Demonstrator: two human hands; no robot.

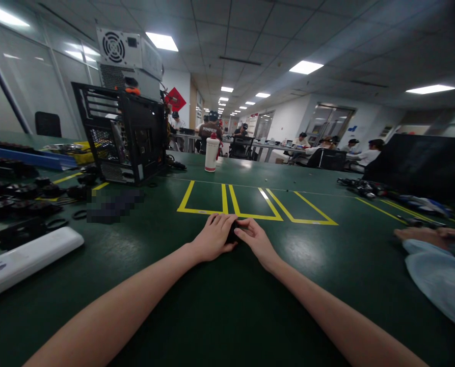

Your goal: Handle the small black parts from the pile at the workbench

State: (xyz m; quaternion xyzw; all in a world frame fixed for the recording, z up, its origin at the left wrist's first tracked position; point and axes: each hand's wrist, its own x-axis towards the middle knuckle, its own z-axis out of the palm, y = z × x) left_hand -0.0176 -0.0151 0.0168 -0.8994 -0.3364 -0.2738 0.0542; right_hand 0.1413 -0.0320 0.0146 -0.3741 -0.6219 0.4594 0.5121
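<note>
Between my two hands is a small black object (233,233), mostly covered by fingers, so its kind cannot be made out. My left hand (215,235) wraps over it from the left, fingers bent. From the right, my right hand (255,239) pinches its side with thumb and fingers. Both hands are low over the green table (227,306), just in front of the yellow tape outlines (250,216).
Left are an open black computer case (135,132) with power supplies (124,48) above it, black parts (17,196) and a long white object (32,260). A white bottle (211,153) stands ahead. At right, a co-worker's hands (422,235) are beside more parts.
</note>
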